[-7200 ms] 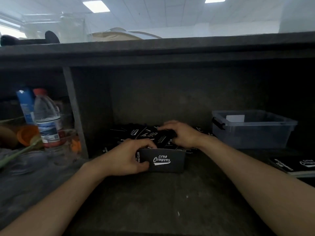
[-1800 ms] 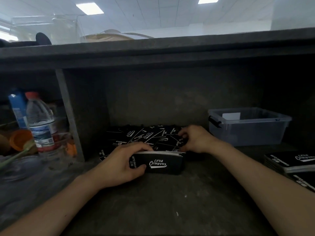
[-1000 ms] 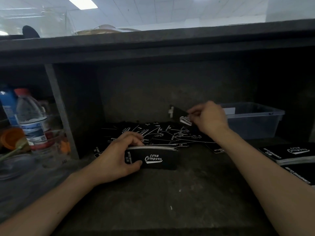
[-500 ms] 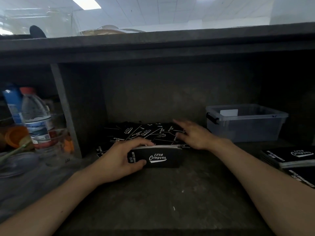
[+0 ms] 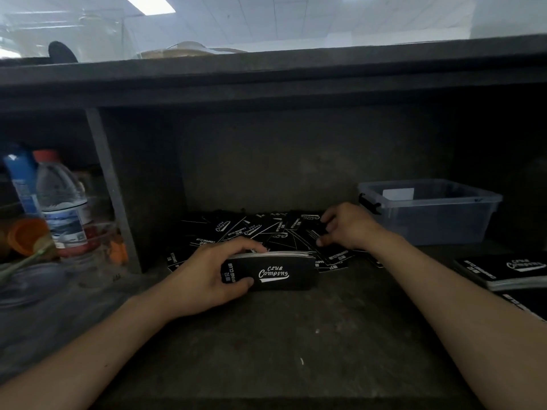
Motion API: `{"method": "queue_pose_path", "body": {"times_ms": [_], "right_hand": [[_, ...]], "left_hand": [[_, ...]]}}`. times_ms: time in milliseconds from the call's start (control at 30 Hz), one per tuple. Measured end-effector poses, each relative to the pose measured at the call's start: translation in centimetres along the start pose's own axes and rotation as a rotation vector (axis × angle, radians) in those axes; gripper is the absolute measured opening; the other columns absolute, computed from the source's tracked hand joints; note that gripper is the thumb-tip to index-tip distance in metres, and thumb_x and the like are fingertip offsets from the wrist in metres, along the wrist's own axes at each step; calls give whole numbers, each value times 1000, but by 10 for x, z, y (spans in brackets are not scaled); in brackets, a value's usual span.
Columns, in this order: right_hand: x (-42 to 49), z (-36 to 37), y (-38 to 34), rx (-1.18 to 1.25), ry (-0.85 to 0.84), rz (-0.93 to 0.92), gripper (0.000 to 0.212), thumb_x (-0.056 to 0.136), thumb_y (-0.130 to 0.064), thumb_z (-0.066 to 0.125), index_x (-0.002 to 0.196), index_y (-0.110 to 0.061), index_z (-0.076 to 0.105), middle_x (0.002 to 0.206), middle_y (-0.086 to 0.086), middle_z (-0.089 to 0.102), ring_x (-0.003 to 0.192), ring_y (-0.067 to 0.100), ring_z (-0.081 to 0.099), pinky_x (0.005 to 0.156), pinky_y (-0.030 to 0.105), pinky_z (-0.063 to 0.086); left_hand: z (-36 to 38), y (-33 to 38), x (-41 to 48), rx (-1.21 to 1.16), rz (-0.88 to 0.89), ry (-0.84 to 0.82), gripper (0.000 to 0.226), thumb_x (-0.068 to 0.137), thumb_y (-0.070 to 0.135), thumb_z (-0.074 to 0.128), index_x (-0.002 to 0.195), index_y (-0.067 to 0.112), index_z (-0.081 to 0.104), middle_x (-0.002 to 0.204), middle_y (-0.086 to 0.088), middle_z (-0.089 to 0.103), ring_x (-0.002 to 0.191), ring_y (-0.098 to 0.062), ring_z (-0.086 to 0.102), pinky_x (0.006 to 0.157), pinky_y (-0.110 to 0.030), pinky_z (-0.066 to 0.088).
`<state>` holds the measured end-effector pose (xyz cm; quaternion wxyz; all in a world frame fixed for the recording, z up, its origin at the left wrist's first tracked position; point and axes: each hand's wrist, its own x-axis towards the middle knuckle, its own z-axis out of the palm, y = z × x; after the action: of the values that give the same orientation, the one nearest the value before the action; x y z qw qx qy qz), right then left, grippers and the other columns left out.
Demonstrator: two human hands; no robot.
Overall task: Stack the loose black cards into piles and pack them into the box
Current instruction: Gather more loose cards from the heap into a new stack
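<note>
Two bare forearms reach in from the lower corners of the frame across the dark, scuffed bench (image 5: 281, 350). Just below centre, the left hand (image 5: 204, 279) holds a stack of black cards (image 5: 275, 273) standing on its long edge on the bench. Its grip is closed round the stack's left end, with the fingers curled over the top edge and the thumb pressed on the front face, which reads "Club Camping" in white. At the right edge of the frame, two finished piles (image 5: 503, 270) of the same cards lie flat, one nearer than the other.

Directly behind the held stack, the loose cards (image 5: 236, 229) lie scattered and overlapping at the centre of the frame, reaching back to the rear wall. The right hand (image 5: 347, 229) rests on the right side of this scatter, fingers curled down onto the cards and thumb tucked beneath. Whether its grip has closed on a card, I cannot tell.

Right of that hand, in the middle right of the frame, stands the clear plastic box (image 5: 429, 220), lid off, with a black latch on its left end and a white label (image 5: 398, 194) showing inside.

At the left, beyond an upright divider (image 5: 112, 190), stand a water bottle (image 5: 60, 202) with a red cap, a blue carton (image 5: 20, 179) and an orange cup (image 5: 25, 235). A thick dark shelf (image 5: 266, 78) spans the upper frame above everything.
</note>
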<state>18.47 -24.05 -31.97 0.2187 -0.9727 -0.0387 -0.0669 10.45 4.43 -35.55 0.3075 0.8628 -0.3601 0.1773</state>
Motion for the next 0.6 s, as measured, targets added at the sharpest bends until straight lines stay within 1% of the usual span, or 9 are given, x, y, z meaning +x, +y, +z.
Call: {"method": "queue_pose_path", "body": {"times_ms": [67,100,200,300,367,433,467,533,600], "right_hand": [[0,-3,-1,69,-13,78,65,65,-25,90,123,-14,63,122,4,65,112,20,61,97,30,48],[-1,-4,-2,99,-3,105,63,65,-21,90,122,-13,64,121,3,66,112,20,61,98,29,48],[-3,-10,-4,292,95,123,41,74,-11,83,113,-8,69,114,6,68,106,23,64,95,33,51],[-2,-17,-4,352,208,135,18,85,-12,73,103,-10,72,106,7,70,97,21,66,85,30,54],[-3,-18,-5,423,249,127,15,85,-10,70,99,-14,67,99,5,67,82,18,65,70,29,57],[-7,-17,-7,622,206,94,17,85,-2,68,98,-11,64,90,5,62,67,14,61,52,25,57],[-10,-17,-10,687,168,71,15,86,1,66,98,-7,66,88,7,61,65,14,60,49,23,57],[-13,-17,-14,715,106,38,12,89,0,63,98,-2,70,87,9,63,69,14,60,51,22,58],[-13,-19,-16,762,61,25,13,91,0,60,98,2,71,91,12,66,75,17,64,58,25,60]], "left_hand": [[0,-1,0,-7,4,0,54,84,9,81,124,39,60,116,24,69,106,-3,69,89,-16,53],[0,-1,0,-7,5,-1,54,84,9,81,124,38,61,116,24,69,106,-3,69,89,-17,53],[0,-2,0,-13,9,-2,53,84,9,81,125,35,62,116,22,69,106,-4,69,90,-19,54],[1,-2,0,-28,6,-6,52,84,7,81,125,32,62,116,21,70,105,-4,70,89,-19,55],[1,-3,0,-32,6,-10,52,84,7,80,125,32,62,116,22,70,104,-4,70,88,-18,54],[1,-3,0,-27,11,-10,52,84,7,81,125,33,62,115,22,70,104,-4,70,88,-16,54],[1,-3,0,-24,16,-9,52,84,8,81,125,34,62,116,22,69,105,-4,69,88,-16,53],[1,-5,0,-7,33,1,52,83,10,81,125,34,62,118,22,67,108,-5,68,91,-17,53],[1,-9,1,19,48,6,52,82,14,82,125,36,62,123,20,62,115,-8,65,95,-19,51]]}}
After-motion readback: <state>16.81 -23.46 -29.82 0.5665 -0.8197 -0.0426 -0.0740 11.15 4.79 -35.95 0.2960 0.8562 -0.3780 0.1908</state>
